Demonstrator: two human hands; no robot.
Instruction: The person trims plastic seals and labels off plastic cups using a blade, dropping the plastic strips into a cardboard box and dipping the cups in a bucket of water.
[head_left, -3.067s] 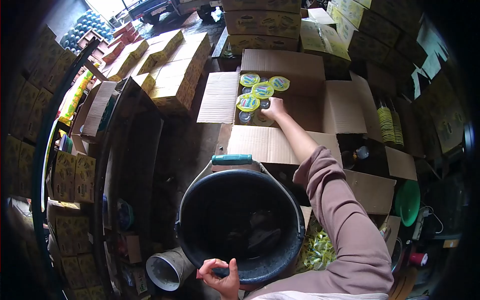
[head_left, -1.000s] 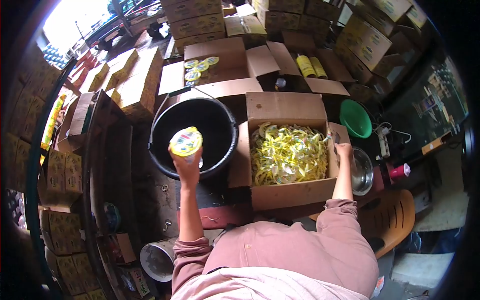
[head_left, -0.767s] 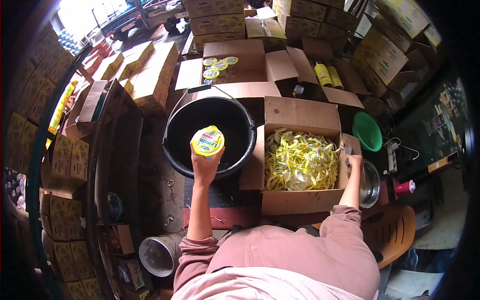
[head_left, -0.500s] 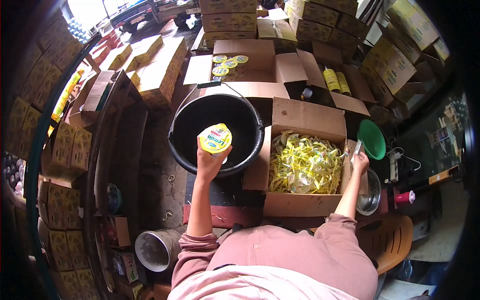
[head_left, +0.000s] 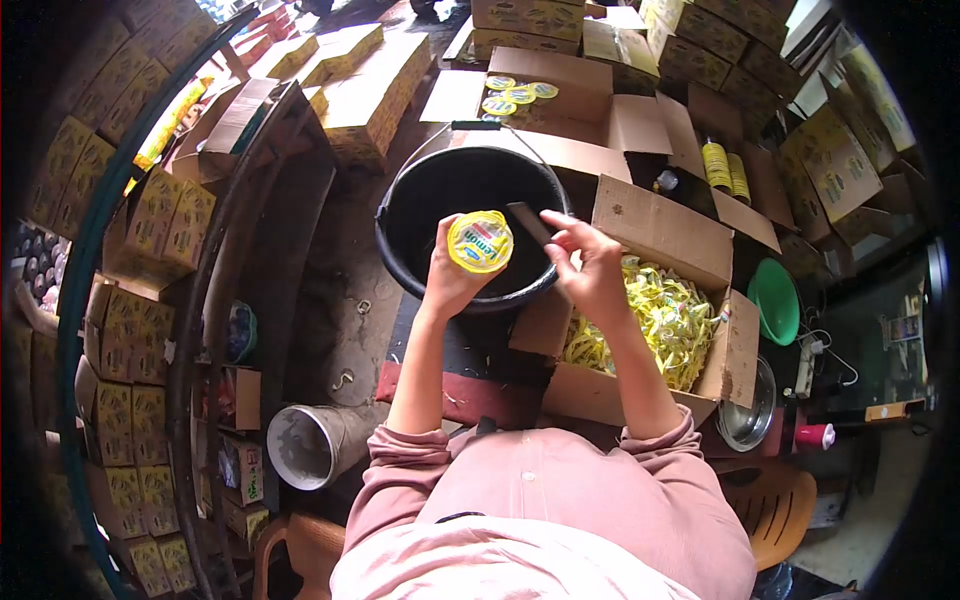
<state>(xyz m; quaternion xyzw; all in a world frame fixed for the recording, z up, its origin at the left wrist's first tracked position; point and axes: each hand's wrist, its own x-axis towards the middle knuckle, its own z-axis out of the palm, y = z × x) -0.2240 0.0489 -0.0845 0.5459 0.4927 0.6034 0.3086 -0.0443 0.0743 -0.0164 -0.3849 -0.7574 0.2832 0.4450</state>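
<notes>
My left hand point(head_left: 452, 278) is wrapped round a plastic cup point(head_left: 480, 242) with a yellow rim and a lid printed "Lemon". The cup is held over the near side of a black bucket point(head_left: 425, 185), lid towards me. My right hand point(head_left: 592, 265) grips a flat, dark strip-shaped blade that looks like a knife point(head_left: 529, 222). Its tip points up and left, just right of the cup and apart from it. Yellow plastic trimmings point(head_left: 668, 322) fill an open carton point(head_left: 655, 225) under and beside my right forearm.
Several lidded cups point(head_left: 519, 94) lie in another open carton point(head_left: 575, 80) behind the bucket. Yellow stacks point(head_left: 717, 166) stand in a carton at the right. A green bowl point(head_left: 774, 300) and a clear bowl point(head_left: 748, 410) sit right of the trimmings. A pale bucket point(head_left: 305, 447) lies at lower left.
My right hand has moved left with the knife, from the right edge of the trimmings carton to beside the cup. The whole view has shifted, and my left hand still holds the cup.
</notes>
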